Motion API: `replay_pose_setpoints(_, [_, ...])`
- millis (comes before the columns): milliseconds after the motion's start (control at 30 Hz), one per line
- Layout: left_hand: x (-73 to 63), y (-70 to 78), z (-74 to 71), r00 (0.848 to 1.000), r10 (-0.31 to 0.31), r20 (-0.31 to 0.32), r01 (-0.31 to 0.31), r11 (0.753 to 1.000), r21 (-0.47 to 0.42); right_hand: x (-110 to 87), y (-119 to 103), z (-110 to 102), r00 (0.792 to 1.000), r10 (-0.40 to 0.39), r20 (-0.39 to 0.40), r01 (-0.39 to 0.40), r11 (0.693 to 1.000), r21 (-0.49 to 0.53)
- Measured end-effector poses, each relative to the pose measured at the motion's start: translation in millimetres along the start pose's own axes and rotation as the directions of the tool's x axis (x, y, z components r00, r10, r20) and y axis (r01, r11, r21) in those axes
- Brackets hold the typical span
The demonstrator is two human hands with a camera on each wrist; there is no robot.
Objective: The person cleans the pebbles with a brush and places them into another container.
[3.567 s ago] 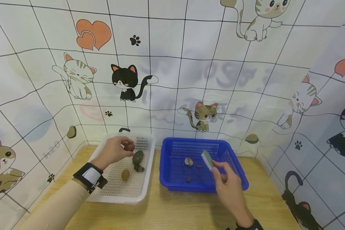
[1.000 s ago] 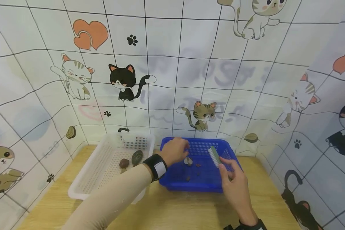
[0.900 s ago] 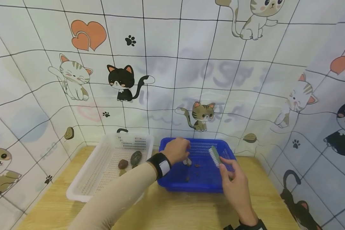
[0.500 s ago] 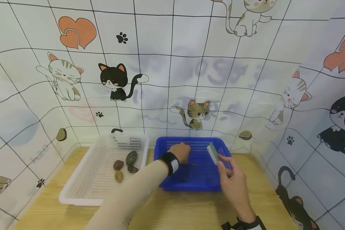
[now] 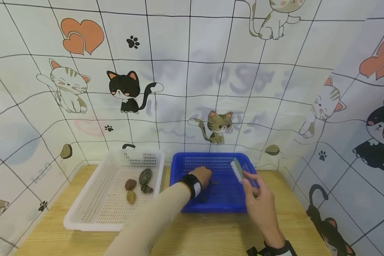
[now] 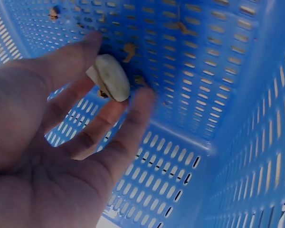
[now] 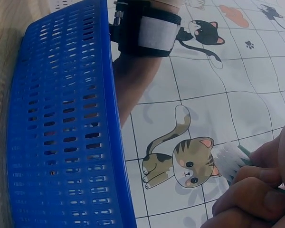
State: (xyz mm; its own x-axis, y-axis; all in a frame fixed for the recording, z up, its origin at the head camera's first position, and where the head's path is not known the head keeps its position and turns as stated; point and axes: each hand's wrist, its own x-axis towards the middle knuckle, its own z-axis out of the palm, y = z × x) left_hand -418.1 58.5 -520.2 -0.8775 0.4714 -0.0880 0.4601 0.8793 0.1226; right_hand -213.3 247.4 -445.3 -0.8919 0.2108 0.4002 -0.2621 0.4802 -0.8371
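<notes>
In the head view my left hand (image 5: pixel 202 176) reaches down into the blue basket (image 5: pixel 224 208). The left wrist view shows its thumb and fingers round a smooth whitish stone (image 6: pixel 113 78) with a brown line, close over the basket floor. From the head that stone is hidden by the hand. My right hand (image 5: pixel 259 202) holds a small green scrubbing brush (image 5: pixel 238 170) above the blue basket's right side, white bristles facing left. The right wrist view shows the brush's bristles (image 7: pixel 228 159) beyond curled fingers.
A white basket (image 5: pixel 97 225) stands on the wooden table (image 5: pixel 208 234) at left. It holds a dark green stone (image 5: pixel 145 176), a reddish-brown stone (image 5: pixel 130 184), a yellowish stone (image 5: pixel 131 197) and a striped dark piece (image 5: pixel 146 189). Brown crumbs (image 5: pixel 215 182) lie in the blue basket. Cat-print sheeting (image 5: pixel 176 78) hangs behind.
My left hand has let the reddish-brown stone go in the white basket, crossed to the blue basket and lowered to the whitish stone. My right hand keeps the brush nearly in place.
</notes>
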Motion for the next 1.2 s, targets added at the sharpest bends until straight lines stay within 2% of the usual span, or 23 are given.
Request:
replay_pose_setpoints(67, [10.4, -6.7, 16.0, 1.0, 0.01, -0.025, -0.01, 1.0, -0.014, -0.6, -0.3, 0.2, 1.0, 0.006, 0.002, -0.006, 1.0, -0.009])
replay_pose_setpoints(100, [7.3, -5.7, 14.2, 0.999, 0.015, -0.032, -0.016, 1.0, -0.012, -0.9, -0.2, 0.4, 1.0, 0.011, 0.003, -0.011, 1.0, -0.011])
replay_pose_setpoints(200, [17.4, -13.8, 30.9, 0.995, 0.059, -0.084, -0.058, 0.998, 0.011, -1.5, -0.2, 1.2, 1.0, -0.006, 0.006, 0.006, 1.0, -0.007])
replay_pose_setpoints(367, [21.4, -19.8, 36.9, 0.988, 0.124, -0.097, -0.119, 0.992, 0.052, -2.2, -1.8, 1.8, 1.0, -0.014, 0.004, 0.014, 1.0, 0.005])
replay_pose_setpoints(467, [20.3, -20.5, 36.5, 0.988, 0.124, -0.092, -0.115, 0.989, 0.094, -2.5, -1.8, 2.4, 1.0, 0.001, 0.002, -0.001, 1.0, -0.002])
replay_pose_setpoints(533, [9.7, -14.7, 24.4, 0.99, 0.113, -0.081, -0.104, 0.988, 0.11, -2.7, -2.3, 2.6, 1.0, 0.004, 0.003, -0.004, 1.0, -0.004])
replay_pose_setpoints(633, [-14.9, -1.1, -5.7, 0.995, 0.088, -0.044, -0.082, 0.99, 0.116, -2.6, -3.1, 2.5, 1.0, 0.0, 0.003, 0.0, 1.0, -0.002])
replay_pose_setpoints(733, [-38.4, 10.3, -37.0, 0.997, 0.077, 0.01, -0.078, 0.995, 0.065, -2.8, -4.2, 2.2, 1.0, -0.011, 0.007, 0.011, 1.0, 0.007])
replay_pose_setpoints(900, [-44.4, 5.5, -50.1, 0.996, 0.087, 0.03, -0.086, 0.996, -0.028, -3.7, -4.3, 3.5, 1.0, -0.022, 0.019, 0.021, 1.0, 0.01])
replay_pose_setpoints(1033, [-47.0, 0.2, -60.3, 0.991, 0.133, -0.009, -0.133, 0.988, -0.083, -4.0, -2.5, 5.0, 0.999, -0.025, 0.024, 0.025, 1.0, -0.005])
replay_pose_setpoints(1200, [-55.6, -1.8, -81.6, 0.98, 0.188, -0.061, -0.196, 0.968, -0.158, -3.6, -3.1, 7.3, 0.999, -0.028, 0.019, 0.029, 0.999, -0.016])
